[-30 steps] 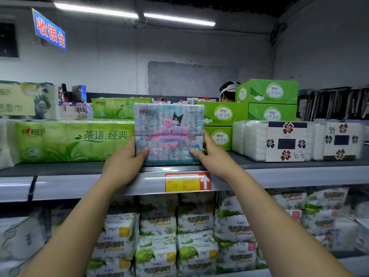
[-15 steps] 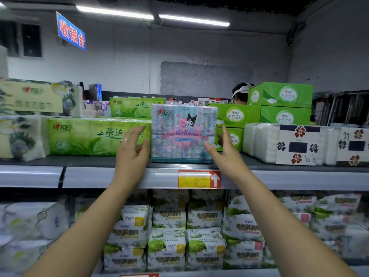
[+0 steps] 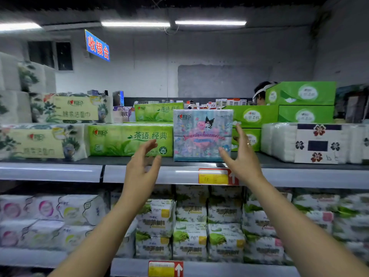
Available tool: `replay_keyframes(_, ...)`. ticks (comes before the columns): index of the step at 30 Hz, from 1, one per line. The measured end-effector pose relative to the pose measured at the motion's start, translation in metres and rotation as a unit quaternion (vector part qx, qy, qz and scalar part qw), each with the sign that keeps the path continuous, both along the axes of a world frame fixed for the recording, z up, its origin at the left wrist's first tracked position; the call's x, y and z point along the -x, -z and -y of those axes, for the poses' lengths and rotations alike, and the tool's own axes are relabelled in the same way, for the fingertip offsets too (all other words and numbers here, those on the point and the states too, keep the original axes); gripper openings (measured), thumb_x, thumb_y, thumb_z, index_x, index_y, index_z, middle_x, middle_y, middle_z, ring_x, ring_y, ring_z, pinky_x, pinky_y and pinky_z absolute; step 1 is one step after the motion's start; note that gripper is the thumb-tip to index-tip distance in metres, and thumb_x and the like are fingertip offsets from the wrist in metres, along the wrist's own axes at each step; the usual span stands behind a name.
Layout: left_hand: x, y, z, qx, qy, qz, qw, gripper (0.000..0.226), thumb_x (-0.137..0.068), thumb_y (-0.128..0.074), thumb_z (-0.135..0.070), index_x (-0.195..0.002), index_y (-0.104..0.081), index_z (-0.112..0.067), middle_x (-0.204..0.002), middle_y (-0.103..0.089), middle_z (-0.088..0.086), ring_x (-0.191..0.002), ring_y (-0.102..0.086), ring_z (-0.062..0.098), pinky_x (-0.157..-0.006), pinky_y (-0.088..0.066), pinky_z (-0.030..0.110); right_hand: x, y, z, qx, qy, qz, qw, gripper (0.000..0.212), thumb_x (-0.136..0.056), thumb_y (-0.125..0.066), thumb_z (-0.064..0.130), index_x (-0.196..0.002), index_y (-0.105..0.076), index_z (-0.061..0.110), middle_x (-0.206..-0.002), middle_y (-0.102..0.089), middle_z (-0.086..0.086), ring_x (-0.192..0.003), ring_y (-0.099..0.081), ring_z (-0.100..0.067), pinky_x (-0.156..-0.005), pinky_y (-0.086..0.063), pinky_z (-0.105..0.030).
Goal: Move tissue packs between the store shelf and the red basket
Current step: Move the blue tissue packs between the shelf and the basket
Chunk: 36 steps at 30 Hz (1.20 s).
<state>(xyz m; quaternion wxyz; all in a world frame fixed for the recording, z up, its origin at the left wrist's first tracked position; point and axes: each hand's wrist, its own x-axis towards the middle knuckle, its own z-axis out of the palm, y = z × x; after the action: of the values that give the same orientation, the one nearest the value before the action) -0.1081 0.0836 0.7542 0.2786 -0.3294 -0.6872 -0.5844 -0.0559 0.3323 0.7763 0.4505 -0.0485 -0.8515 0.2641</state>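
Note:
A pale blue tissue pack with pink cartoon print (image 3: 201, 134) stands upright on the top store shelf (image 3: 139, 172), between a long green tissue pack (image 3: 129, 139) and green boxes (image 3: 251, 116). My left hand (image 3: 142, 166) hovers open in front of the shelf edge, left of the blue pack and apart from it. To the right of the pack's lower corner is my right hand (image 3: 242, 154), fingers spread, not gripping it. The red basket is not in view.
White packs with dark flower labels (image 3: 315, 142) fill the shelf's right end, floral packs (image 3: 42, 142) the left. The lower shelf holds several green-and-white tissue packs (image 3: 189, 232). A person's head (image 3: 261, 92) shows behind the green boxes. A red price tag (image 3: 217, 176) hangs on the shelf edge.
A second ago both hands held the blue pack at the shelf edge. They set it on the shelf, let go, and have drawn back and apart from it.

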Motion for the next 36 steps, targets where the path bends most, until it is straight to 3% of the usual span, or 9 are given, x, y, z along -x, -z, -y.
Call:
replay_keyframes(4, -0.01, 0.009, 0.016, -0.022, 0.0, 0.026, 0.999, 0.035, -0.096, -0.051, -0.016, -0.128, -0.045, -0.03, -0.125, -0.054, -0.011, -0.116, -0.047, -0.007, -0.101, -0.04, 0.028, -0.006, 0.012, 0.007, 0.02, -0.045, -0.071, 0.996, 0.077, -0.089, -0.059, 0.036, -0.149, -0.011, 0.034, -0.152, -0.031, 0.004, -0.135, -0.035, -0.012, -0.102, -0.036, -0.033)
replay_keyframes(10, -0.019, 0.015, 0.014, -0.022, 0.022, 0.066, 0.997, 0.031, -0.096, -0.05, -0.018, -0.123, -0.042, -0.033, -0.117, -0.051, -0.023, -0.102, -0.044, -0.028, -0.094, -0.04, 0.017, -0.022, 0.031, 0.031, 0.064, -0.103, -0.111, 0.986, 0.065, -0.092, -0.057, 0.026, -0.143, -0.021, 0.041, -0.147, -0.032, 0.014, -0.129, -0.03, 0.003, -0.1, -0.037, -0.024)
replay_keyframes(14, -0.027, 0.015, 0.012, -0.027, 0.041, 0.057, 0.997, 0.031, -0.096, -0.05, -0.018, -0.122, -0.042, -0.032, -0.113, -0.053, -0.022, -0.102, -0.049, -0.022, -0.079, -0.046, 0.006, -0.044, 0.041, 0.034, 0.073, -0.1, -0.109, 0.986, 0.058, -0.094, -0.053, 0.023, -0.144, -0.026, 0.036, -0.142, -0.034, 0.017, -0.121, -0.034, 0.016, -0.084, -0.032, 0.004)
replay_keyframes(17, -0.032, 0.016, 0.018, -0.033, 0.055, 0.051, 0.997, 0.03, -0.097, -0.05, -0.018, -0.122, -0.043, -0.032, -0.113, -0.054, -0.022, -0.104, -0.051, -0.015, -0.078, -0.045, 0.005, -0.059, 0.044, 0.033, 0.083, -0.089, -0.12, 0.985, 0.054, -0.095, -0.051, 0.021, -0.143, -0.028, 0.034, -0.144, -0.036, 0.017, -0.13, -0.034, 0.005, -0.093, -0.027, 0.001)
replay_keyframes(20, -0.031, 0.018, 0.03, -0.043, 0.062, 0.041, 0.996, 0.029, -0.097, -0.051, -0.018, -0.121, -0.044, -0.032, -0.113, -0.056, -0.02, -0.104, -0.052, -0.012, -0.079, -0.044, 0.007, -0.068, 0.044, 0.036, 0.08, -0.086, -0.119, 0.986, 0.049, -0.098, -0.045, 0.021, -0.144, -0.029, 0.028, -0.145, -0.037, 0.013, -0.133, -0.035, -0.001, -0.091, -0.029, 0.004)
replay_keyframes(24, -0.024, 0.021, 0.05, -0.064, 0.065, 0.044, 0.995, 0.025, -0.096, -0.051, -0.017, -0.119, -0.048, -0.03, -0.111, -0.057, -0.017, -0.107, -0.054, -0.005, -0.075, -0.046, 0.006, -0.07, 0.042, 0.053, 0.091, -0.081, -0.108, 0.987, 0.047, -0.099, -0.039, 0.028, -0.145, -0.028, 0.027, -0.143, -0.039, 0.016, -0.133, -0.036, 0.001, -0.1, -0.029, -0.006)
replay_keyframes(28, -0.014, 0.027, 0.079, -0.063, 0.073, 0.056, 0.994, 0.021, -0.096, -0.051, -0.02, -0.109, -0.051, -0.036, -0.111, -0.059, -0.017, -0.105, -0.056, -0.003, -0.078, -0.049, 0.015, -0.068, 0.046, 0.085, 0.121, -0.089, -0.105, 0.983, 0.044, -0.096, -0.038, 0.035, -0.139, -0.028, 0.036, -0.141, -0.041, 0.016, -0.129, -0.038, 0.004, -0.094, -0.031, 0.0)
replay_keyframes(31, -0.003, 0.035, 0.105, -0.061, 0.082, 0.068, 0.992, 0.023, -0.096, -0.051, -0.02, -0.108, -0.055, -0.039, -0.112, -0.061, -0.015, -0.107, -0.058, 0.005, -0.085, -0.05, 0.026, -0.065, 0.061, 0.113, 0.193, -0.098, -0.144, 0.966, 0.046, -0.094, -0.038, 0.038, -0.139, -0.03, 0.037, -0.138, -0.045, 0.018, -0.126, -0.041, 0.008, -0.094, -0.035, -0.004)
replay_keyframes(36, 0.012, 0.044, 0.15, -0.047, 0.095, 0.087, 0.991, 0.026, -0.095, -0.051, -0.019, -0.111, -0.058, -0.039, -0.115, -0.062, -0.01, -0.105, -0.06, 0.006, -0.086, -0.049, 0.025, -0.046, 0.093, 0.158, 0.26, -0.105, -0.144, 0.949, 0.038, -0.093, -0.039, 0.038, -0.13, -0.033, 0.048, -0.128, -0.046, 0.029, -0.12, -0.045, 0.009, -0.095, -0.038, -0.014)
